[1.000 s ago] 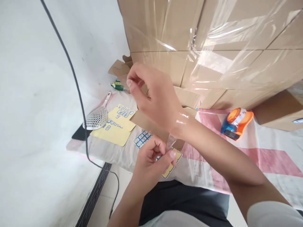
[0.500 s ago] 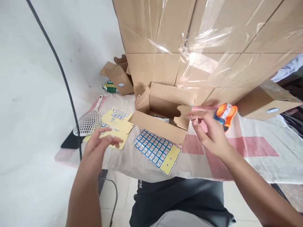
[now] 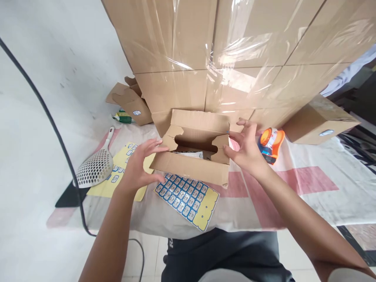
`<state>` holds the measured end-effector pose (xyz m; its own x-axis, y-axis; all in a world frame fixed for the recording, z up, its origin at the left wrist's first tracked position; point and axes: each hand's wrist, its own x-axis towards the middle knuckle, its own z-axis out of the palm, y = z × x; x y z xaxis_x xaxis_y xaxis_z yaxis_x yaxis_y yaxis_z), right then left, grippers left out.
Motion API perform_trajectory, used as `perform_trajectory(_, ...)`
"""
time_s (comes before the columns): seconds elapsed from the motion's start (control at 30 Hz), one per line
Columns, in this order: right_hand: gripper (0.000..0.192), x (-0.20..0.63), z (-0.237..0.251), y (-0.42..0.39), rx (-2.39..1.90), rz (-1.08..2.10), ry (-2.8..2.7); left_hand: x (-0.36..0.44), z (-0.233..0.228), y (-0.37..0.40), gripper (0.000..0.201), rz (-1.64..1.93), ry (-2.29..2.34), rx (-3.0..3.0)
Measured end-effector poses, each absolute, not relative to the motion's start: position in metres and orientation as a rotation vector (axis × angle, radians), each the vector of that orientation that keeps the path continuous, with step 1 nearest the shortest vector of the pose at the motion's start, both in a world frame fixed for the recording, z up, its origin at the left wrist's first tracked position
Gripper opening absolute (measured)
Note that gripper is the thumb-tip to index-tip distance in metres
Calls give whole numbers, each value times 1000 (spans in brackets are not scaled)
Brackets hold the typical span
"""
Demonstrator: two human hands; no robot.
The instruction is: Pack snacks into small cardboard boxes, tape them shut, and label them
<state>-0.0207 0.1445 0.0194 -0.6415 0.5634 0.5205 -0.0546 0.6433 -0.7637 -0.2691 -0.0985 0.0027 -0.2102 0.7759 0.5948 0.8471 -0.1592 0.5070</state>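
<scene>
While the person is sitting at the edge of a table draped in a pale cloth with pink blocks (image 3: 308,184), a tall stack of brown cardboard cartons wrapped in clear film (image 3: 235,51) is filling the far side from ten o'clock round to two o'clock. A white wall is running along the left, with a black cable (image 3: 44,113) hanging down in front of it. At nine o'clock a white perforated plastic scoop (image 3: 95,168) is lying partly over yellow sticker sheets (image 3: 123,168), and at six o'clock a yellow sheet of blue-and-white labels (image 3: 188,197) is lying flat, its far edge tucked just under the small open brown cardboard box (image 3: 195,154) in the middle of the table. An orange and blue tape dispenser (image 3: 270,144) is sitting at two o'clock, just beside the right hand, and a closed brown carton with a small label (image 3: 319,121) is resting further right. At eleven o'clock another small open carton (image 3: 129,102) is lying by a green packet (image 3: 122,116).

The left hand (image 3: 138,168) is spreading wide, fingers loosely apart, its fingertips touching the box's left end flap and its thumb lying by the box's near lower corner. The right hand (image 3: 248,149) is also spreading open, thumb resting against the right end flap and fingers reaching up past the box's far right corner. Neither hand is closing around anything; the box is sitting on the cloth between them with its top flaps open.
</scene>
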Motion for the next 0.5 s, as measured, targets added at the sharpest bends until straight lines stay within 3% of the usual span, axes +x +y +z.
perform_trajectory(0.07,59,-26,17,152,-348,1080,-2044,-266,5,-106,93,-1102,-1980,-1918)
perform_trajectory(0.13,53,-31,14,156,-281,1106,-1987,-262,9,-107,74,-1057,-2012,-1806)
perform_trajectory(0.2,44,-33,9,156,-186,1098,-1966,-259,15,-103,61,-1164,-2110,-1597)
perform_trajectory(0.3,31,-32,4,159,-29,1099,-2042,-255,27,-89,65,-1326,-2312,-1237)
perform_trajectory(0.5,27,-24,4,173,23,1318,-2052,-240,48,-63,54,-1548,-2227,-1038)
